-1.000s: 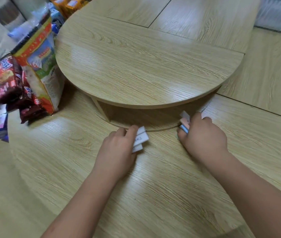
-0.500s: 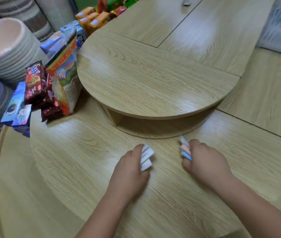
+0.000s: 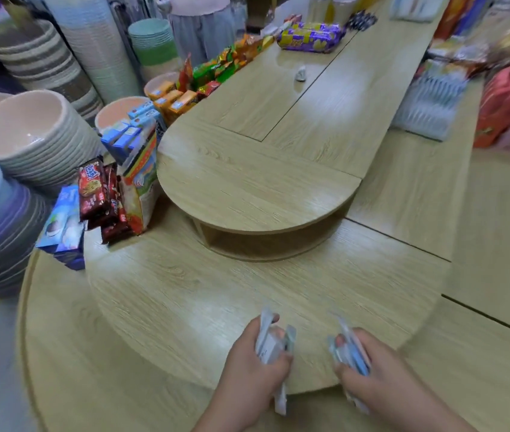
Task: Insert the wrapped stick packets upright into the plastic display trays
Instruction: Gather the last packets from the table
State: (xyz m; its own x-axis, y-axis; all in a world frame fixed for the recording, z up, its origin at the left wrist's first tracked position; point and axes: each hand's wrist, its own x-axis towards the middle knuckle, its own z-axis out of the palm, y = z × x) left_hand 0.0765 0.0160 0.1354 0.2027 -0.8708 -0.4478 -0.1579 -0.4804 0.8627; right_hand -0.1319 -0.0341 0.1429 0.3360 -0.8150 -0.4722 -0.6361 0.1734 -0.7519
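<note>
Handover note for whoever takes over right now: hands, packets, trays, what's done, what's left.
Left hand: grips a bundle of white stick packets, over the near edge of the wooden counter.
Right hand: grips a second bundle of blue and white packets.
Trays: the clear ribbed plastic item far right on the counter may be them, but it is too blurred to confirm.
Done: both bundles are in hand. No packet is visible in any tray.
Left: carry the bundles to the trays and insert each packet upright.
</note>
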